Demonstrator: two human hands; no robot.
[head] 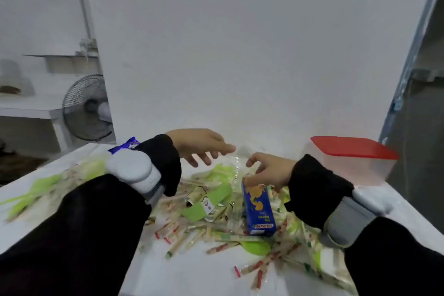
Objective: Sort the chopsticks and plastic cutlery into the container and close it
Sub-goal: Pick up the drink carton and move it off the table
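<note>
On the white table (pixel 187 279): wrapped chopsticks (pixel 185 238) and green plastic cutlery (pixel 206 202) lie heaped between both forearms.
Left hand (pixel 199 144): raised above the heap, fingers loosely spread, holding nothing.
Right hand (pixel 269 170): palm down, fingers loosely curled; thumb against the top of a blue juice carton (pixel 258 209); grip unclear.
Container (pixel 353 161): far right, red lid on, apart from both hands.

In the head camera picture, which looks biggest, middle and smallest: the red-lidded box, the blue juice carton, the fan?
1. red-lidded box
2. fan, though it stands farther off, so this is unsure
3. blue juice carton
</note>
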